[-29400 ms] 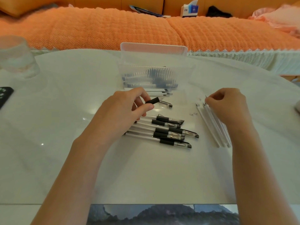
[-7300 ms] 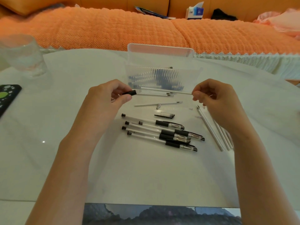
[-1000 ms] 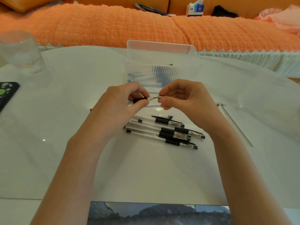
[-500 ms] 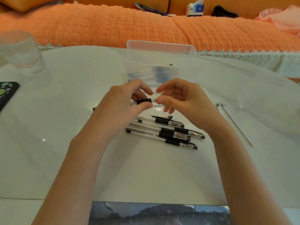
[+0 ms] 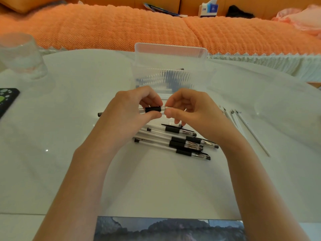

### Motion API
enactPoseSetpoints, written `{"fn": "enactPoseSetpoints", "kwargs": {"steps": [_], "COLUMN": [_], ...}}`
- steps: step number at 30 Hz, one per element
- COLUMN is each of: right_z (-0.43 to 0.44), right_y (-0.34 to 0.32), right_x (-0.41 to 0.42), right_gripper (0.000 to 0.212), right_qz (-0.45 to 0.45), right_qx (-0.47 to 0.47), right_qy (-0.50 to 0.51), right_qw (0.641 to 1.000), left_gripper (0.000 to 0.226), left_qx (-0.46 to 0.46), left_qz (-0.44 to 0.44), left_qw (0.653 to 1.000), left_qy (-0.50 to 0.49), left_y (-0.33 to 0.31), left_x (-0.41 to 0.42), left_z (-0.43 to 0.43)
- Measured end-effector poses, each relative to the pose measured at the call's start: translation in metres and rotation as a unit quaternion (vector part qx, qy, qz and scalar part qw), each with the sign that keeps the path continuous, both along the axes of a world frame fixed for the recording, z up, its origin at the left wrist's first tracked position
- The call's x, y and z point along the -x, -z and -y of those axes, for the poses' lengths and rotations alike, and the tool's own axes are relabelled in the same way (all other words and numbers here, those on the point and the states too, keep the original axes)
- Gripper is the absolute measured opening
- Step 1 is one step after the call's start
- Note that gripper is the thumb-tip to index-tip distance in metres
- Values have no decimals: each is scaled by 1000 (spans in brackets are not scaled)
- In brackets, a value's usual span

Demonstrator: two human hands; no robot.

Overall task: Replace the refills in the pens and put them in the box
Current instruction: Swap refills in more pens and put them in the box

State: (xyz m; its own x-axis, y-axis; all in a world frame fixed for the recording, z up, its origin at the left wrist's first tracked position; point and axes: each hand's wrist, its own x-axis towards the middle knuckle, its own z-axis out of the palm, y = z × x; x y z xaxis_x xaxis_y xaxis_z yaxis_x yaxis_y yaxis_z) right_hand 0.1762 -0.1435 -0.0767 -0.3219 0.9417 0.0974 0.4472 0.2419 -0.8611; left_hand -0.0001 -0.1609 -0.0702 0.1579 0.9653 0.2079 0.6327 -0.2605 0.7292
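My left hand (image 5: 129, 112) grips a clear pen with a black grip (image 5: 152, 109), held level above the table. My right hand (image 5: 191, 110) pinches the pen's front tip between thumb and forefinger. Its tail end sticks out past my left wrist. Below my hands lies a row of several capped black-grip pens (image 5: 175, 142), with a loose pen cap (image 5: 171, 125) beside them. Several white refills (image 5: 243, 124) lie to the right. The clear plastic box (image 5: 171, 66) stands open behind my hands, with pens inside it.
A drinking glass (image 5: 21, 56) stands at the far left and a black phone (image 5: 7, 100) lies at the left edge. An orange sofa (image 5: 121, 26) runs behind the white table. A dark picture (image 5: 165, 228) lies at the near edge.
My right hand has closed in on the pen's tip, and the bare stretch of refill seen a second ago is no longer visible. The pen stays level in my left hand.
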Motion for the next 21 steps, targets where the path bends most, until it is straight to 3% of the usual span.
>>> {"fn": "enactPoseSetpoints", "kwargs": {"steps": [8,15,21], "right_z": [1,1,1], "right_y": [-1,0,-1], "right_x": [2,0,-1], "right_gripper": [7,8,5], "right_qz": [-12,-3,-10], "right_qx": [-14,-19,-30], "right_qy": [15,35,37], "right_qw": [1000,999,999], "left_gripper": [28,5,15], "left_qx": [26,43,30], "left_qz": [17,13,12], "left_qw": [999,999,998], "left_qy": [-17,-29,-47], "left_y": [-1,-2,-1], "left_x": [-1,3,2], "left_z": [2,1,1]}}
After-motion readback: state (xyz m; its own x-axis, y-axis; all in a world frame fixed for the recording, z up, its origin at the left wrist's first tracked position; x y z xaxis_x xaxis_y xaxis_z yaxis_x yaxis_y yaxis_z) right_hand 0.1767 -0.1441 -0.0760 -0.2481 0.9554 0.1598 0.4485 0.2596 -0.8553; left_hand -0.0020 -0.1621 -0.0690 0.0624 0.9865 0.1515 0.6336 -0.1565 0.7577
